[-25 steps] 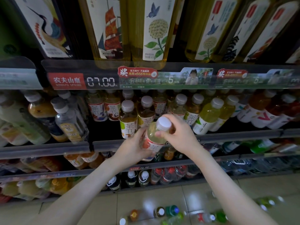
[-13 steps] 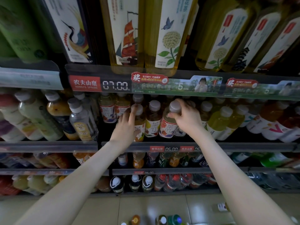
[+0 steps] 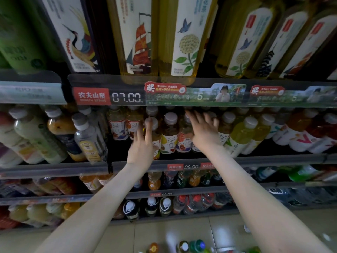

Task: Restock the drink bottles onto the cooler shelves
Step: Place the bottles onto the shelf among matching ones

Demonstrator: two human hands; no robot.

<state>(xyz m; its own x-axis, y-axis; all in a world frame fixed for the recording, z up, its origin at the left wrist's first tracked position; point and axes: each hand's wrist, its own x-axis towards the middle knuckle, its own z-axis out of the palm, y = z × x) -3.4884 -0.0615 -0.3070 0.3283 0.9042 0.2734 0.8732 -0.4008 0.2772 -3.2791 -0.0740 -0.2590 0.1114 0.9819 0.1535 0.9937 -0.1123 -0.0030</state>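
The 07.00 price tag (image 3: 126, 97) sits on the rail of the upper shelf; just below it and a little to its right, a front row of pale-capped tea bottles stands upright on the cooler shelf (image 3: 273, 157). The left hand (image 3: 143, 145) reaches up below the tag, its fingers straight and close together; the fingertips (image 3: 149, 123) lie against the cap and shoulder of an amber tea bottle (image 3: 157, 138); the hand curls round nothing. The right hand (image 3: 205, 133) is below and further right of the tag, its fingers spread apart and smeared by motion blur; it lies over the red-labelled tea bottle (image 3: 183, 142), which stands in the same front row, below and right of the tag; whether the palm presses that bottle or only hovers at it I cannot tell through the blur. Between those two bottles stands a third tea bottle (image 3: 169, 137), touched by neither hand. Far to the right of the tag and lower lean yellow-green drink bottles (image 3: 242, 136); below and left of the tag stands a clear water bottle (image 3: 89, 141); above and right of the tag rises a tall bottle with a flower label (image 3: 185, 42). Well below the tag runs a second rail marked 05.00 (image 3: 190, 167); far below that, loose bottles (image 3: 193, 246) lie on the tiled floor.
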